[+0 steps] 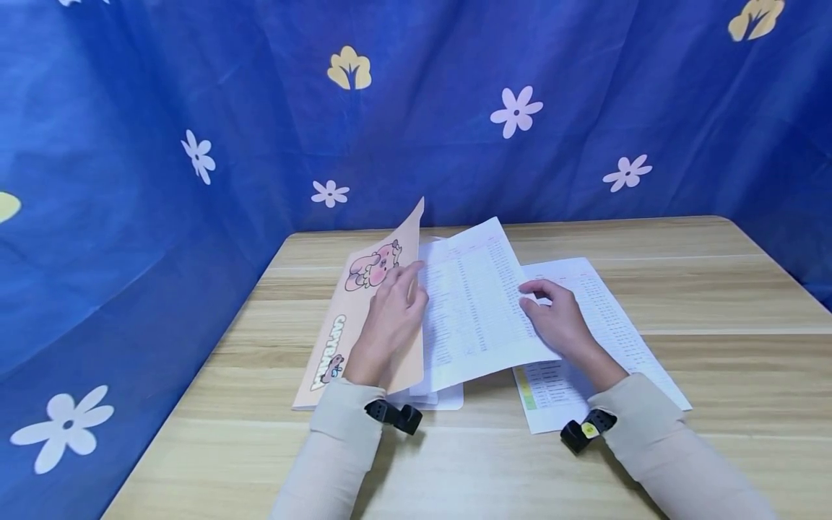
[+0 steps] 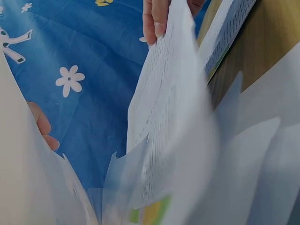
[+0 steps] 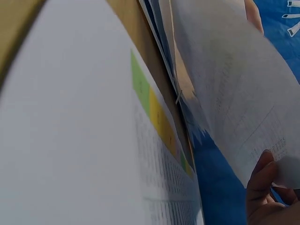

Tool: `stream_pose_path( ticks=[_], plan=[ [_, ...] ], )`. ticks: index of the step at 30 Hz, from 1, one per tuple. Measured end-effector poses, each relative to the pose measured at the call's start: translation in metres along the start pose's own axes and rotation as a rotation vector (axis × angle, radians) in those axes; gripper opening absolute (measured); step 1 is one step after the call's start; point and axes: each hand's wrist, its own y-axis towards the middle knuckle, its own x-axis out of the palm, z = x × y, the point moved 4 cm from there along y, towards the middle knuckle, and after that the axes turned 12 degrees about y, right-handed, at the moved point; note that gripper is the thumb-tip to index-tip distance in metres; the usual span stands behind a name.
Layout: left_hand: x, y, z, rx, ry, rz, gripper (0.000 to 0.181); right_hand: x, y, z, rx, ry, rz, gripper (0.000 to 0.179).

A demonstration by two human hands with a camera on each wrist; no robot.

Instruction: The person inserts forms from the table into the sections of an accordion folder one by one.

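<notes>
A peach folder (image 1: 356, 289) with cartoon capybaras stands partly opened on the table, its cover raised. My left hand (image 1: 390, 310) holds the cover near its free edge; in the left wrist view its fingers (image 2: 41, 124) show past that edge. My right hand (image 1: 557, 318) pinches a printed sheet (image 1: 477, 303) by its right edge, thumb and fingers curled on the paper. The sheet slants up, its left part at the folder's opening beside translucent sleeves (image 2: 251, 164). How deep it reaches there is hidden.
A second printed sheet (image 1: 624, 339) with green and yellow cells lies on the wooden table (image 1: 734, 375) under my right wrist. A blue flowered cloth (image 1: 422, 130) hangs behind the table and along its left side.
</notes>
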Motion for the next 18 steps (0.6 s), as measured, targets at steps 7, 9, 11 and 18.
stream_pose_path(
  ticks=[7,9,11,18],
  plan=[
    [-0.0014,-0.0011,0.0006,-0.009,0.005,0.002,0.047,0.0037,0.0007,-0.0036,-0.007,-0.006,0.000,0.028],
    [-0.0019,-0.0011,0.0007,-0.008,0.007,0.000,0.048,0.0028,0.0011,-0.0046,-0.005,-0.008,0.010,0.028],
    [-0.0016,-0.0012,0.0008,-0.006,0.008,-0.001,0.048,0.0015,0.0014,-0.0042,0.000,-0.011,0.020,0.028],
    [-0.0003,-0.0020,0.0013,-0.014,0.009,-0.008,0.048,0.0053,0.0010,-0.0027,0.009,0.008,0.002,0.028]
  ],
)
